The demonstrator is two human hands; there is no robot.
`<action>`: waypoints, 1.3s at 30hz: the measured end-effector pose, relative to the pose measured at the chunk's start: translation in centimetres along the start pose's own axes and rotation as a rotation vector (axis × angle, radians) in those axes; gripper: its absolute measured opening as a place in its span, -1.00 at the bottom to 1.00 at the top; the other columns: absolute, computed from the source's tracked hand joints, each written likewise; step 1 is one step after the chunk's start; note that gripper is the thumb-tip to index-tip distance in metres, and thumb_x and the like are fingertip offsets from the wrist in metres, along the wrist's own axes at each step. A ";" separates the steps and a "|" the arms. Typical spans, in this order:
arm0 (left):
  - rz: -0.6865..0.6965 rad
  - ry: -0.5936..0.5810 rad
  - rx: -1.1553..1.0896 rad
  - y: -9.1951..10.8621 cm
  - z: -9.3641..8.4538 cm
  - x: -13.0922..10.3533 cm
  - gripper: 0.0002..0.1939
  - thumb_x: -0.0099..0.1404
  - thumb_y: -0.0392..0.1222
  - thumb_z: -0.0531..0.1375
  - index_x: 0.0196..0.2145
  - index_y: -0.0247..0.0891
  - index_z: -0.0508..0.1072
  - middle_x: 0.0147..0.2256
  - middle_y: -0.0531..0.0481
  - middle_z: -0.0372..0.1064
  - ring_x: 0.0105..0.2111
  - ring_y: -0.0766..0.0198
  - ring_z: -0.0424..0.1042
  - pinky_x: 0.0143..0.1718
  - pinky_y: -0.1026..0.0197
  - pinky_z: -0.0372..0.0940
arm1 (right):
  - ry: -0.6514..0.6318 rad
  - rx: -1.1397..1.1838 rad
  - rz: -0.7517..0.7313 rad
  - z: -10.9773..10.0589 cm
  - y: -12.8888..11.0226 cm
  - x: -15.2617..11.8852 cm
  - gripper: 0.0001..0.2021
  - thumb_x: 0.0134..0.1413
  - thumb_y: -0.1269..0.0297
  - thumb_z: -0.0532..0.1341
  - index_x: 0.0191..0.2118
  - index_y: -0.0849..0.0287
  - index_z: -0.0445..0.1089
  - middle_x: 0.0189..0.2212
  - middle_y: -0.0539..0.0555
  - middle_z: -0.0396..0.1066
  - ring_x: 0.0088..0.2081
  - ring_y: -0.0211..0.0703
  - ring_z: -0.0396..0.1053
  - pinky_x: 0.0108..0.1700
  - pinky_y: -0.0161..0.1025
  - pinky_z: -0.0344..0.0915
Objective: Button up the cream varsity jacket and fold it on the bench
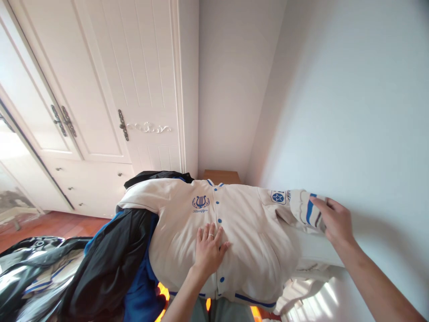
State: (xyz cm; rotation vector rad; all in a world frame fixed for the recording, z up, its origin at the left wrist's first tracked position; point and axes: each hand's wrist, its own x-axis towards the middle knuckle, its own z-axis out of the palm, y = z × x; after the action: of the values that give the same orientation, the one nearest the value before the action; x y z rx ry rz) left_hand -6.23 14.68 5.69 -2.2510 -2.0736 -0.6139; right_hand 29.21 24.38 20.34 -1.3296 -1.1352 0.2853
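A cream jacket (pixel 244 241) with blue snap buttons and a blue lyre emblem lies spread out, front side up. My left hand (pixel 210 250), with a ring on one finger, rests flat on its middle beside the button line, fingers apart. At the right, my right hand (pixel 335 217) pinches the striped cuff (pixel 311 210) of the sleeve, which stretches out toward the wall. The jacket's other sleeve reaches left over dark clothing, its end out of sight.
Black and blue garments (pixel 110 259) hang at the left, beside a pile of clothes (pixel 43 273). A white wardrobe (pixel 147 80) stands behind. A brown wooden piece (pixel 221 176) shows beyond the collar. The pale wall (pixel 351 112) is close on the right.
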 end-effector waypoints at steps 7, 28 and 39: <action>-0.076 0.007 -0.470 -0.5 -1.5 0.5 -0.54 0.29 -0.03 0.19 0.11 -0.22 0.48 0.18 -0.26 0.34 0.27 -0.20 0.18 0.32 -0.27 -0.09 | -1.135 0.019 -0.630 8.2 -10.7 -14.3 -0.72 0.22 0.08 0.23 -0.16 0.16 0.57 -0.21 0.15 0.56 -0.11 -0.05 0.49 0.06 -0.16 0.38; -0.412 0.154 -0.809 -1.6 -0.9 -7.2 -0.44 0.14 -0.09 0.22 0.12 -0.23 0.44 0.12 -0.23 0.37 0.14 -0.10 0.35 0.09 -0.05 0.30 | -1.182 -0.351 -0.198 7.1 7.0 -4.4 0.11 -0.33 0.12 0.47 0.40 0.22 0.04 0.45 0.33 -0.30 0.44 0.24 -0.28 0.40 0.13 -0.18; -0.417 0.018 -0.427 -0.6 -6.3 -5.6 -0.62 0.38 -0.01 0.06 0.01 -0.16 0.54 0.11 -0.18 0.42 0.05 -0.06 0.45 -0.03 -0.02 0.35 | -0.811 -0.423 -0.218 6.3 9.8 -4.0 -0.63 0.04 0.26 0.14 -0.05 0.16 0.52 -0.08 0.18 0.54 -0.15 0.04 0.50 0.00 -0.09 0.35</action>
State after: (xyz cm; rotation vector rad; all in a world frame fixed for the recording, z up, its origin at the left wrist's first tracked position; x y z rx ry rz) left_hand -8.72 7.64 9.66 -1.9655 -2.6343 -1.1939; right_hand 26.48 28.17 8.94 -1.4763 -2.0969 0.4613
